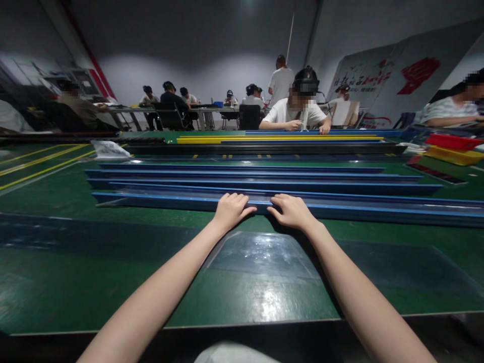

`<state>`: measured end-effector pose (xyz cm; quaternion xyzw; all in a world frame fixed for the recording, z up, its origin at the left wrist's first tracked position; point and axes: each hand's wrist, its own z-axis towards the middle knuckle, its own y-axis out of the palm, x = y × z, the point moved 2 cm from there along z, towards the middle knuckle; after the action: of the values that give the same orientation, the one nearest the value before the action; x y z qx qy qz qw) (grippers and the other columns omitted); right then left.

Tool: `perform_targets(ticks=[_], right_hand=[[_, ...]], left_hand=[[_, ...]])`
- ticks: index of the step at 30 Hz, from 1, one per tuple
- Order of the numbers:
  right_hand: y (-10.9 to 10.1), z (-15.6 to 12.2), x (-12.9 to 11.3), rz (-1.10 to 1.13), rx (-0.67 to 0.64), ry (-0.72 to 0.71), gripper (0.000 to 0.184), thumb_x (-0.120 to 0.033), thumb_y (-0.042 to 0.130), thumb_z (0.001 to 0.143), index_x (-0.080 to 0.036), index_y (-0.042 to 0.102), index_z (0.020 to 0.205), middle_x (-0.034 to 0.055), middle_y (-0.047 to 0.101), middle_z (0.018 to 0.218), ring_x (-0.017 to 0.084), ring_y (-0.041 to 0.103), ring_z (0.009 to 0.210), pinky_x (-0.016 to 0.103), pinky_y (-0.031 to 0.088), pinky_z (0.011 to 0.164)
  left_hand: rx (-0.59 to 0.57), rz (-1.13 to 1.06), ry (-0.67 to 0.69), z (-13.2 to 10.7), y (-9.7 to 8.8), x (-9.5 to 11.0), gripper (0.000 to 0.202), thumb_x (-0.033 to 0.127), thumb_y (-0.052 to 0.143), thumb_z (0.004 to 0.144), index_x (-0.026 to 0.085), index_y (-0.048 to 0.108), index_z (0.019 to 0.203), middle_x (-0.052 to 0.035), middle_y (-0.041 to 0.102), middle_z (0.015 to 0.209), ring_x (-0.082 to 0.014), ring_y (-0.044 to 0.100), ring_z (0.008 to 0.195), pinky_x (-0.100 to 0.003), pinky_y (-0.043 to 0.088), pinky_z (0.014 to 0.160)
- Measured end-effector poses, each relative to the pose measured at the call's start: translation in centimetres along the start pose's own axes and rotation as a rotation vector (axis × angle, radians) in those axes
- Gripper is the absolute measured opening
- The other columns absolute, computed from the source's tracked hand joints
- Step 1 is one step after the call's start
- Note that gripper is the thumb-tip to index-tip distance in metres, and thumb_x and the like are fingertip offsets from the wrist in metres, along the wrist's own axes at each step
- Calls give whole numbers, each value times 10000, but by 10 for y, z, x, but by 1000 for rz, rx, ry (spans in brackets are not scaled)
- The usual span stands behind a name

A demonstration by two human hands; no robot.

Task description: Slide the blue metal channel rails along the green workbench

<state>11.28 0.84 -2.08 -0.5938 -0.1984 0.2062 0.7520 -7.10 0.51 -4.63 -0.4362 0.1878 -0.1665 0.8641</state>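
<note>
My left hand [232, 209] and my right hand [292, 209] are close together at the middle of the view. Both grip the nearest long blue channel strip [170, 200], fingers curled over its edge and thumbs toward me on the near side. This strip lies across the green table [94, 297] and runs out past the right edge of the picture. Just beyond it, several similar blue strips [181, 174] lie roughly parallel. Between my forearms is a clear, shiny sheet [260, 247], flat on the tabletop.
Farther back lie a black strip [181, 149] and a yellow strip [212, 139]. Across the table a co-worker [280, 118] handles something small. A crumpled plastic bag [109, 149] is at left; a red tray [454, 141] and a yellow tray [456, 156] stand at right.
</note>
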Motion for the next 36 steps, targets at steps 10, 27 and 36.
perform_targets(ticks=[10,27,36], right_hand=[[-1,0,-1,11,-27,17,279,-363,376,847,-192,591,893,66,626,928,182,550,895,242,334,657],[-3,-1,-1,12,-35,24,280,-361,378,847,-191,593,904,64,627,939,179,552,898,242,341,670],[-1,0,0,13,-17,7,282,-366,368,850,-189,585,878,67,628,930,183,554,884,240,331,651]], left_hand=[[-5,-19,-11,0,0,0,408,525,373,846,170,561,773,-57,631,759,-185,544,718,-298,294,626],[-17,9,-12,1,0,1,403,526,381,843,175,564,769,-53,628,743,-184,544,718,-296,302,626],[-6,6,-8,0,1,0,411,527,366,847,174,562,768,-50,624,741,-181,540,714,-297,303,628]])
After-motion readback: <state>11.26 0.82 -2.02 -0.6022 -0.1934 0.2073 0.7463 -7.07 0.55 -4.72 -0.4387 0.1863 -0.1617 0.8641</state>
